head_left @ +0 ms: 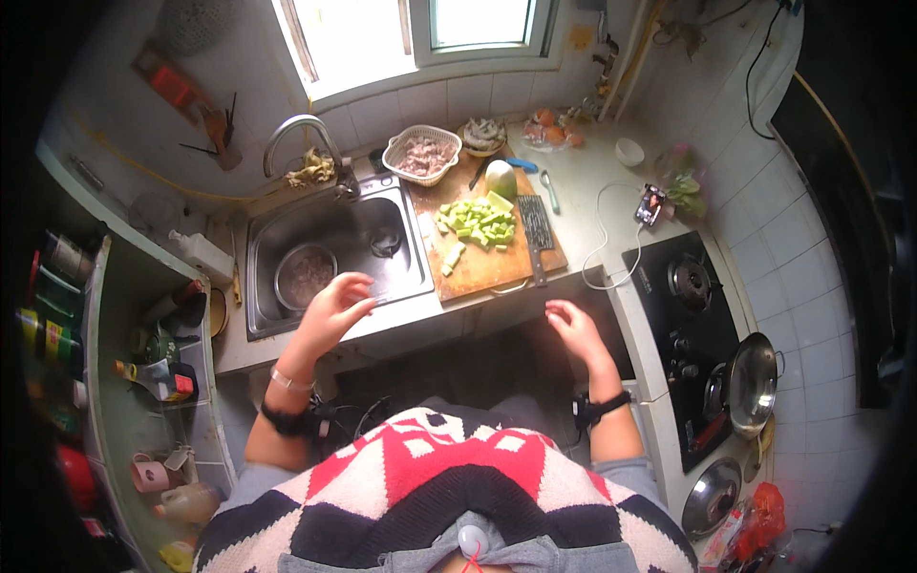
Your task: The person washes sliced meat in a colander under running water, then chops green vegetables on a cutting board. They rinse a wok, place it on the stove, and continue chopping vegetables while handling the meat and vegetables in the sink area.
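My left hand (pixel 338 306) hovers over the front edge of the steel sink (pixel 419 247), fingers curved and apart with nothing in them. In the sink sits a metal bowl (pixel 306 276) with brownish contents. My right hand (pixel 574 328) is in the air in front of the counter, empty, its fingers slightly bent. Just beyond it, the handle of a cleaver (pixel 536 222) sticks out past the front of a wooden cutting board (pixel 494 276). Chopped pale-green vegetable pieces (pixel 476 222) are heaped on the board, with a large pale-green gourd piece (pixel 501 179) behind them.
Behind the board stand a white basket (pixel 423 154) of raw meat and a dish (pixel 483 136) of greyish food. A green-handled peeler (pixel 549 190) lies right of the board. Farther right are a phone (pixel 650 205) on a cable, a gas hob (pixel 666 308) and a wok (pixel 752 387).
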